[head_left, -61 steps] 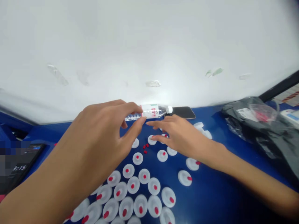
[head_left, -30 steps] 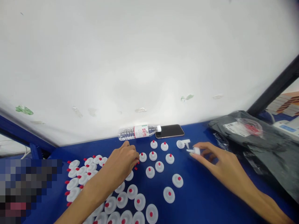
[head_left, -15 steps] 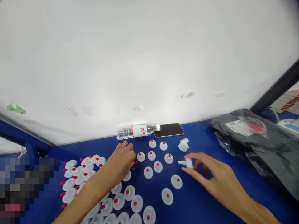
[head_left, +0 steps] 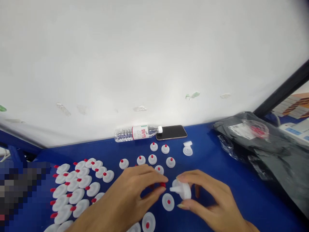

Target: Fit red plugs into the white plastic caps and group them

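My left hand (head_left: pixel 142 187) pinches a small red cap (head_left: pixel 162 184) between thumb and index finger. Facing it, my right hand (head_left: pixel 205 196) holds a white nozzle lid (head_left: pixel 183 190) by its rim, its spout pointing left towards the cap. Cap and spout are apart. Round white lids with red tips (head_left: pixel 77 195) lie in rows at the left. More such lids (head_left: pixel 170 162) stand around and behind my hands, and others (head_left: pixel 148 222) lie in front. A white lid with a raised flap (head_left: pixel 187 150) sits behind my right hand.
A clear water bottle (head_left: pixel 125 134) lies on its side at the back of the blue table (head_left: pixel 205 138), with its neck by a black phone (head_left: pixel 172 132). Grey plastic bags (head_left: pixel 265 141) cover the right side. A white wall (head_left: pixel 154 64) rises behind.
Both hands have come closer together and nearer the front. My left hand has moved right, now with a red cap visible in its fingers. My right hand has brought the nozzle lid down and left.
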The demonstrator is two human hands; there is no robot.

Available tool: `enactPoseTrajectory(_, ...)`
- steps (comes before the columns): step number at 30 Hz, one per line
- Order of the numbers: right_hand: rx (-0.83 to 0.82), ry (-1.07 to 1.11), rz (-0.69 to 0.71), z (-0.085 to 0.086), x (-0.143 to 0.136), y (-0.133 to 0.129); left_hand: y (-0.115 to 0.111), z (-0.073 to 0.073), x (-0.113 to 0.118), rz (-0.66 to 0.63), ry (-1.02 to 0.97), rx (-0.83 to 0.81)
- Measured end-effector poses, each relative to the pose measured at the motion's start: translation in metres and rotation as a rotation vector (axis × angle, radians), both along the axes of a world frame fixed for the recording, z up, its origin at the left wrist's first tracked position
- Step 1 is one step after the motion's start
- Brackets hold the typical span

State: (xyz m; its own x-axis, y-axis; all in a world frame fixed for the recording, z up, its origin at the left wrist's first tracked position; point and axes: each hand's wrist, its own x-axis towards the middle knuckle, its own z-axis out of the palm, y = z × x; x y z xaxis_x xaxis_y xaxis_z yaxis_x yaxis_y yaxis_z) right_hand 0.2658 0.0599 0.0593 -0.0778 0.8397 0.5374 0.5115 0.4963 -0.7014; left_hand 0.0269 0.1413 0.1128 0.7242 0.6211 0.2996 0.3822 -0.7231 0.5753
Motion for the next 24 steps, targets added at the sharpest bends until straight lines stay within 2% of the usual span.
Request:
enactPoseTrajectory(3, 0.014, 0.019, 0.034, 0.002, -0.006, -0.002, -0.006, -0.003, 0.007, -0.091, -0.186, -0.044)
enactPoseTrajectory(7, 0.031, 0.037, 0.029, 0.004, -0.008, -0.004, -0.008, -0.002, 0.007, -0.156, -0.170, -0.056)
enactPoseTrajectory(20, -0.041, 0.068, 0.008, 0.001, -0.003, -0.005, -0.011, -0.002, 0.011, -0.102, -0.183, -0.110)
enactPoseTrajectory(24, -0.043, 0.079, 0.000, -0.001, -0.006, -0.005, -0.018, -0.009, 0.009, -0.070, -0.109, 0.029)
